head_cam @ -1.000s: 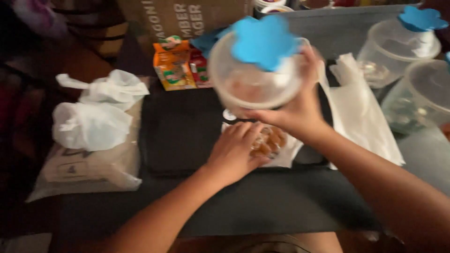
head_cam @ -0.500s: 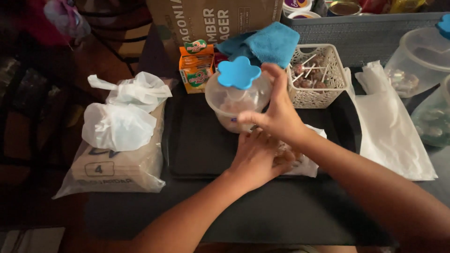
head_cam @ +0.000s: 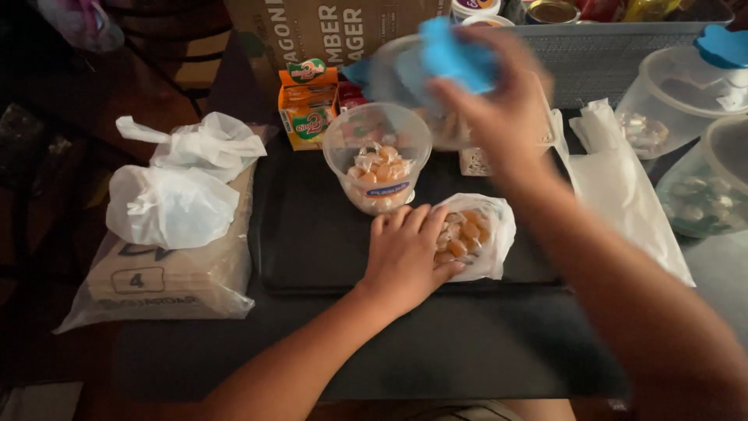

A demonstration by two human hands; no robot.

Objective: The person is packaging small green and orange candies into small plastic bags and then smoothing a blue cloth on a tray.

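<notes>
Left hand (head_cam: 407,253) is lying flat, pinning the small candy bag (head_cam: 475,234) on the dark tray (head_cam: 312,249). Open tub (head_cam: 378,165) is standing just beyond, uncovered. Right hand (head_cam: 499,97) is gripping the blue-knobbed lid (head_cam: 436,66) above; risk: it brushes the rim, tipping candies out.

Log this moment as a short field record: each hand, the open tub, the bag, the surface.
left hand: flat on the small clear bag of wrapped candies, on its left part
right hand: raised, holding a clear lid with blue flower knob; blurred
open tub: clear plastic, lidless, upright, partly filled with wrapped candies
surface: dark tray under tub and bag
left of tray: two knotted white plastic bags
</notes>
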